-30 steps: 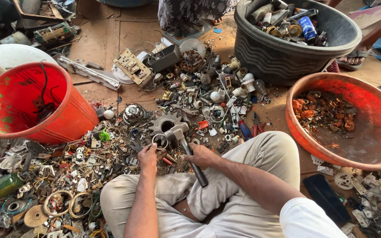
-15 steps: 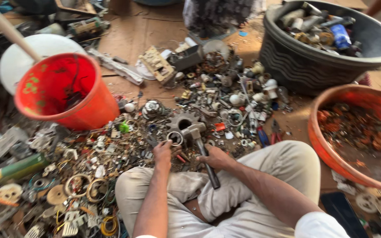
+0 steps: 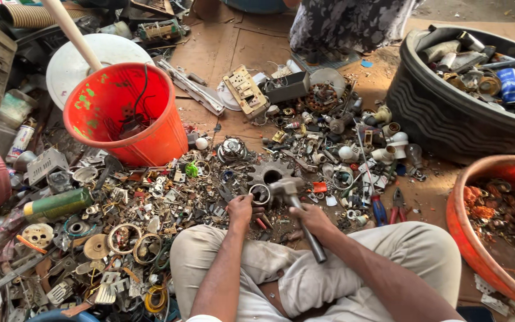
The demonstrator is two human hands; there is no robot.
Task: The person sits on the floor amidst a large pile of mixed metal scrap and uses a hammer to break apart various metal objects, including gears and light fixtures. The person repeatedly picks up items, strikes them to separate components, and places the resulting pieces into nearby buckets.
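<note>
Two bare hands of yours work just past your knees, over a floor thick with small metal scrap. Your right hand (image 3: 314,217) is closed round the dark handle of a steel-headed hammer (image 3: 296,209), whose grey head rests low, right beside a small round metal ring (image 3: 260,194). Your left hand (image 3: 241,207) has its fingers curled in a narrow pinch at the near edge of that ring, holding it down on the ground. Just beyond the ring lies a grey toothed metal gear wheel (image 3: 269,173), touching or nearly touching it; you cannot tell which from this angle.

To your left stands an orange plastic bucket (image 3: 150,140) with green paint flecks inside and a dark wire hanging in it, and a pale wooden stick (image 3: 73,33) rises behind its rim. A green cylindrical can (image 3: 58,204) lies on its side near your left knee. Far to your right sits a black ribbed rubber tub (image 3: 442,119) filled with cans and pipe pieces, and nearer, an orange basin (image 3: 472,238) holds rusty coppery scraps. A pair of red-handled pliers (image 3: 397,206) lies between the hammer and that basin.
</note>
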